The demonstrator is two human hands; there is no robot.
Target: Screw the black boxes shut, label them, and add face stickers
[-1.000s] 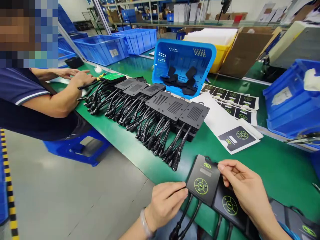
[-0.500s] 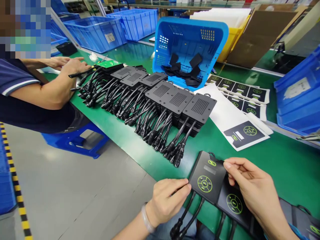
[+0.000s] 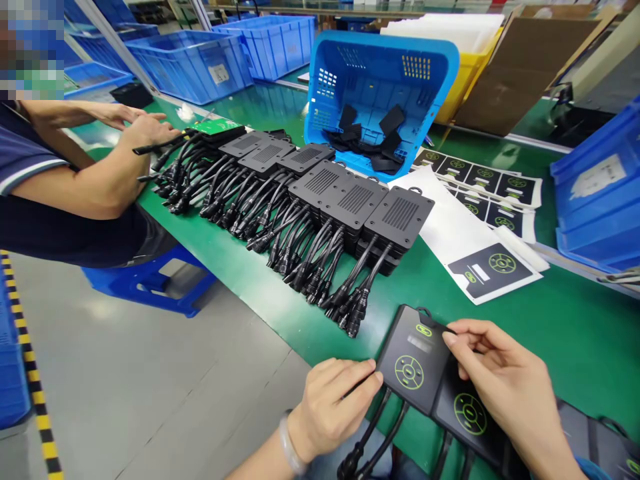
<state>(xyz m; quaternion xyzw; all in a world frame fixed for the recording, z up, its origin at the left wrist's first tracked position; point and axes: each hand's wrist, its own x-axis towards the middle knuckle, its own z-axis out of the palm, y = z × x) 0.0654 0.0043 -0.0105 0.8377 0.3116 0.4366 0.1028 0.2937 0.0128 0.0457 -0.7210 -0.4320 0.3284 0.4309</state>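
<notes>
A flat black control box (image 3: 413, 357) with a green-lined label, a ring of buttons and two cables lies at the bench's near edge. With fingertips and thumb, my left hand (image 3: 333, 403) grips its left edge. My right hand (image 3: 505, 373) is closed at its upper right corner, thumb pressing there; whether it pinches the label or the casing is hard to tell. Under my right hand a second control box (image 3: 469, 408) is partly hidden. More boxes (image 3: 595, 437) lie at the lower right.
Stacked black boxes (image 3: 320, 183) with dangling cables line the bench (image 3: 575, 333). Printed label sheets (image 3: 493, 267) lie behind my right hand. A tilted blue basket (image 3: 383, 80) holds black pieces. At the left, a co-worker's arms (image 3: 95, 180) reach over a green circuit board (image 3: 215, 127).
My right thumb has shifted slightly left and down along the box's upper right corner. My left hand keeps its place on the left edge.
</notes>
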